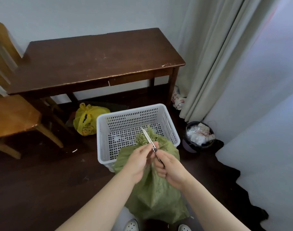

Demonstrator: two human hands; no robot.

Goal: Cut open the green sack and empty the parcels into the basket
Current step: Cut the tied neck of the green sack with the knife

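Standing on the floor (pixel 42 189), green sack (pixel 152 194): soft woven cloth, judged limp and bottom-heavy, parcels unseen. Frayed top leaned over the near rim of the basket (pixel 169 114). Best gripped at the gathered neck. Left hand (pixel 139 162) fingers (pixel 151 145) apparently pinched that neck. Right hand (pixel 172 170) was fisted round the knife (pixel 149 137), blade just above the cloth.

I have a single view, head-worn wide-angle, facing forward and steeply down, almost over the person's own shoes (pixel 131 225) at the bottom edge. Left hand (pixel 139 160) and right hand (pixel 171 170) sit close, mid-frame; basket (pixel 99 130) just beyond; table (pixel 92 60) and wall (pixel 75 17) fill the top; curtain (pixel 209 55) bows at right.
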